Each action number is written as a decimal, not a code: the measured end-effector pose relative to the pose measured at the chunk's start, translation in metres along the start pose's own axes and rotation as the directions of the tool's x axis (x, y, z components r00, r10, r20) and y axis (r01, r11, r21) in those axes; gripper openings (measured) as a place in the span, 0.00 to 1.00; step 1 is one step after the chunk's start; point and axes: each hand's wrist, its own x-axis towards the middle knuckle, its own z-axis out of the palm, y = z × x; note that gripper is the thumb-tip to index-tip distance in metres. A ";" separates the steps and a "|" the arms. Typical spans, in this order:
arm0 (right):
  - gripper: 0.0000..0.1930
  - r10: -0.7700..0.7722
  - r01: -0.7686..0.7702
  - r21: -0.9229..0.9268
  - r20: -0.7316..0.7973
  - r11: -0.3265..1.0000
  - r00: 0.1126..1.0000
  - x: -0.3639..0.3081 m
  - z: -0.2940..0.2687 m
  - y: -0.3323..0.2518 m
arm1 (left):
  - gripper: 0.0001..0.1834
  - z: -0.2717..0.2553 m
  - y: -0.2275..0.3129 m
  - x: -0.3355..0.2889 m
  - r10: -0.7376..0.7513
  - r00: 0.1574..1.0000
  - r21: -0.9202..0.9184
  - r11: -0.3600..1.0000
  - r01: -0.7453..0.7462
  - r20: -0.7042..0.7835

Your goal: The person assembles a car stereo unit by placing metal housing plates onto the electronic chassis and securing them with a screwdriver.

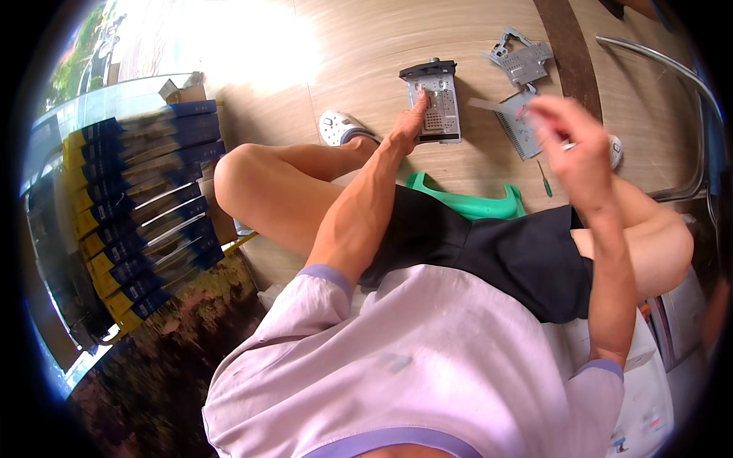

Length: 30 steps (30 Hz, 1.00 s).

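The metal unit (444, 114) sits on the floor (366, 53), left of its dark strip (573, 61). The left hand's (408, 127) extended fingers touch it, grip unclear; uneven pressure might slide it. The right hand's (578, 149) fingers curl round a blurred red object (557, 124).

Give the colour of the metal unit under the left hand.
Metal unit: silver-grey, best seen in the head view.

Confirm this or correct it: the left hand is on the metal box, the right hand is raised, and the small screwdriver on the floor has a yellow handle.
Wrong on the handle: the head view shows the small screwdriver has a green one. The left hand is on the metal box, and the right hand is raised.
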 end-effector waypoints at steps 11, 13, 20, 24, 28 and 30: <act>0.11 -0.354 0.398 -0.077 0.326 0.914 0.876 -0.033 0.082 0.019 | 0.55 0.002 -0.007 0.004 0.024 0.997 0.047 0.999 -0.021 -0.078; 0.10 -0.372 0.415 -0.081 0.314 0.906 0.874 -0.031 0.085 0.021 | 0.54 0.003 -0.006 0.002 0.032 0.997 0.062 0.998 -0.027 -0.076; 0.12 -0.359 0.439 -0.161 0.366 0.884 0.859 -0.030 0.091 0.030 | 0.54 0.007 -0.001 -0.003 0.007 1.000 0.007 1.000 -0.007 0.013; 0.13 -0.352 0.442 -0.173 0.386 0.880 0.853 -0.030 0.092 0.032 | 0.55 0.008 -0.003 0.000 0.012 1.000 0.022 1.000 -0.012 0.002; 0.13 -0.368 0.459 -0.164 0.394 0.873 0.842 -0.028 0.091 0.028 | 0.58 0.000 -0.006 0.004 0.006 1.000 0.053 0.999 -0.004 -0.028; 0.13 -0.356 0.449 -0.178 0.389 0.876 0.849 -0.029 0.089 0.027 | 0.59 0.004 -0.005 0.003 0.007 1.000 0.056 0.998 -0.006 -0.023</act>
